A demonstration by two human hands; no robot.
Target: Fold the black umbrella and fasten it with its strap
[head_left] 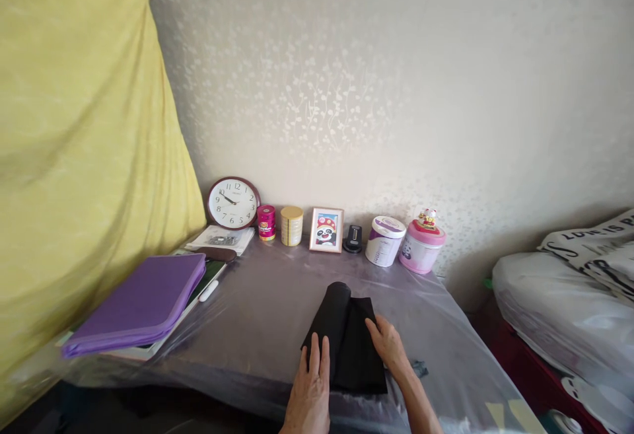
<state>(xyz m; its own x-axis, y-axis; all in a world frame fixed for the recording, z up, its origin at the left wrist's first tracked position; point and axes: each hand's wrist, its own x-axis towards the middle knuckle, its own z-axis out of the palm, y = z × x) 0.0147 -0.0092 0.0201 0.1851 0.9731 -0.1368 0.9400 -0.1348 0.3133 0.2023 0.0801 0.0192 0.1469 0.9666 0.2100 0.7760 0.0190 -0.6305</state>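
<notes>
Cloth (360,351), black, left part rolled, lies by the near edge of the plastic-covered table (247,318). Left hand (310,388) rests on the roll, fingers straight and slightly apart, clasping nothing. Right hand (389,345) touches the cloth's right edge; whether it pinches the fabric I cannot make out. Off left: purple folder (139,302). Far row, left to right: clock (234,204), pink can (266,224), yellow-lidded can (292,228), picture frame (326,248), white tub (384,246), pink-lidded tub (421,253) topped by a figurine (428,218). Behind: patterned wall (347,77).
</notes>
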